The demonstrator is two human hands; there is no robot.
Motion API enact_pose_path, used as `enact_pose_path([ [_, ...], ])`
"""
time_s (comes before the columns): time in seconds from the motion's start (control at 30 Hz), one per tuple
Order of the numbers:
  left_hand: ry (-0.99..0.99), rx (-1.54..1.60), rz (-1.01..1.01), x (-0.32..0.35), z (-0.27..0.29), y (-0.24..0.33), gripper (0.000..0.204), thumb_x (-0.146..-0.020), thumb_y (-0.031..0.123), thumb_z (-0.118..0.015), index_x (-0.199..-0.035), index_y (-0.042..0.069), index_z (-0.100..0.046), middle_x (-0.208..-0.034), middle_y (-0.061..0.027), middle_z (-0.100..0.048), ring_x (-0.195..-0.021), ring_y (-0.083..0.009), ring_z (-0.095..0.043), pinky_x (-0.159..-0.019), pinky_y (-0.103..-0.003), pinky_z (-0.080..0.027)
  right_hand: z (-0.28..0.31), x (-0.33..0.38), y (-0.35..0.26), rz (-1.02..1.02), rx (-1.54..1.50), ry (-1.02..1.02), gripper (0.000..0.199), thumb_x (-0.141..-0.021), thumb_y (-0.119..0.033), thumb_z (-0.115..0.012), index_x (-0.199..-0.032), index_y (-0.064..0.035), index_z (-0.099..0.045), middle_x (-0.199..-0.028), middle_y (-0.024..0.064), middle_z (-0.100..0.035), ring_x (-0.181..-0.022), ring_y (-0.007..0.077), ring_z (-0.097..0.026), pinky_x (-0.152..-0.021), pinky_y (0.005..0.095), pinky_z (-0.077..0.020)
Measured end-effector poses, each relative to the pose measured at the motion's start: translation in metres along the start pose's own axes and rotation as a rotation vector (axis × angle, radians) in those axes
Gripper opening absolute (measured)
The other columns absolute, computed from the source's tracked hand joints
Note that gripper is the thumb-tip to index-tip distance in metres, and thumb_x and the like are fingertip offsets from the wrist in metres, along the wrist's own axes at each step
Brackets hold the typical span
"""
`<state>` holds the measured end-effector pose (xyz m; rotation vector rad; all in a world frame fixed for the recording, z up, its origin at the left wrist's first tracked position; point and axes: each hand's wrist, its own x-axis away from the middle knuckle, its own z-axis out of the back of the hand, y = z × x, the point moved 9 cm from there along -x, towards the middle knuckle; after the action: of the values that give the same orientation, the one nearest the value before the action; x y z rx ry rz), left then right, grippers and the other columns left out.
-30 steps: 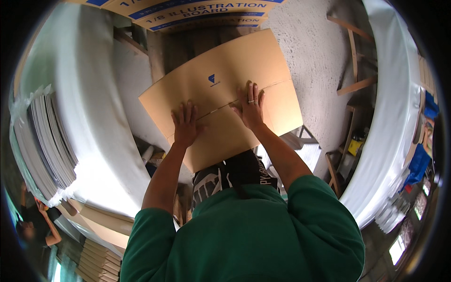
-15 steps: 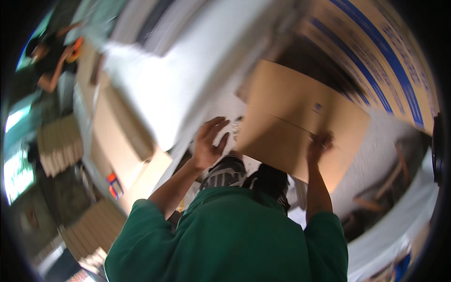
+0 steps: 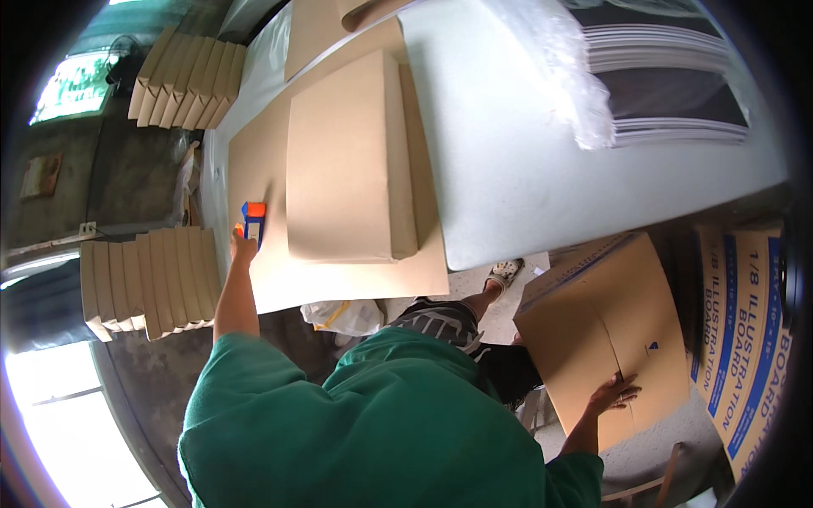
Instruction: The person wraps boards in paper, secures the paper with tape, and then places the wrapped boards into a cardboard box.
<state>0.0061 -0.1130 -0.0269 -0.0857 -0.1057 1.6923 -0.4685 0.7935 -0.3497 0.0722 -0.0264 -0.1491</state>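
Observation:
At the left edge of the table, my left hand point(image 3: 243, 244) is closed on the handle of a blue and orange tape dispenser point(image 3: 253, 222), which lies on a brown cardboard sheet point(image 3: 254, 161). Most of the fingers are hidden behind it. Down at the right, my right hand point(image 3: 614, 393) lies on the top of a large cardboard box point(image 3: 584, 339), fingers spread across its middle seam. A flat, wrapped brown packet point(image 3: 339, 161) rests on the sheet, right of the dispenser.
A pale table point(image 3: 500, 169) carries stacked boards point(image 3: 669, 85) in clear plastic film. Brown packets stand in rows at the left point(image 3: 152, 275) and farther back point(image 3: 186, 80). Printed cartons point(image 3: 745, 339) are stacked right of the box. A white plastic bag point(image 3: 343, 317) sits below the table edge.
The view has swung left toward the table. My left hand has gone from empty beside the box to gripping the tape dispenser. My right hand stays on the box, its fingers now spread.

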Motion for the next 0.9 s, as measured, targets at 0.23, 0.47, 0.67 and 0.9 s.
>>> enact_pose_path([
  [0.23,-0.025,-0.064,-0.04,-0.014,-0.057,-0.024,0.089,-0.079,0.022,-0.055,-0.141,0.007,0.006,-0.136,-0.0217,-0.034,-0.123,-0.0361,-0.037,-0.105,-0.036,-0.024,-0.005,-0.003,0.013,-0.112,0.166,-0.191,0.061,-0.09,-0.052,-0.034,-0.142,-0.0289,-0.01,-0.147,0.0163,-0.01,-0.133,0.0378,-0.015,-0.097,0.0616,-0.0246],
  [0.47,0.018,1.467,-0.342,0.02,0.056,0.121,0.045,-0.095,0.025,-0.034,-0.138,0.011,-0.03,-0.129,-0.0158,-0.043,-0.113,-0.0255,-0.046,-0.095,-0.031,-0.034,-0.027,0.003,0.009,-0.048,0.519,-0.331,0.068,-0.089,-0.043,-0.043,-0.143,-0.0162,-0.011,-0.145,0.0178,-0.017,-0.129,0.0354,-0.027,-0.095,0.0578,-0.0341],
  [0.67,-0.816,1.553,-0.983,0.407,0.124,0.371,0.045,-0.082,0.014,-0.055,-0.12,-0.007,-0.046,-0.117,-0.018,-0.055,-0.108,-0.0256,-0.054,-0.095,-0.036,-0.039,-0.019,0.001,0.0,-0.098,0.141,-0.064,0.071,-0.082,-0.043,-0.052,-0.142,-0.0274,-0.017,-0.147,0.0159,-0.014,-0.132,0.0379,-0.019,-0.093,0.0622,-0.0266],
  [0.9,-1.322,0.426,-2.152,0.786,-0.085,0.471,0.076,-0.062,0.016,-0.071,-0.13,0.005,-0.04,-0.112,-0.0173,-0.057,-0.1,-0.0252,-0.058,-0.087,-0.033,-0.044,-0.003,0.006,0.006,-0.197,-0.057,-0.112,0.061,-0.083,-0.04,-0.053,-0.138,-0.0279,-0.027,-0.147,0.0125,-0.011,-0.134,0.0335,-0.014,-0.103,0.0597,-0.0114],
])
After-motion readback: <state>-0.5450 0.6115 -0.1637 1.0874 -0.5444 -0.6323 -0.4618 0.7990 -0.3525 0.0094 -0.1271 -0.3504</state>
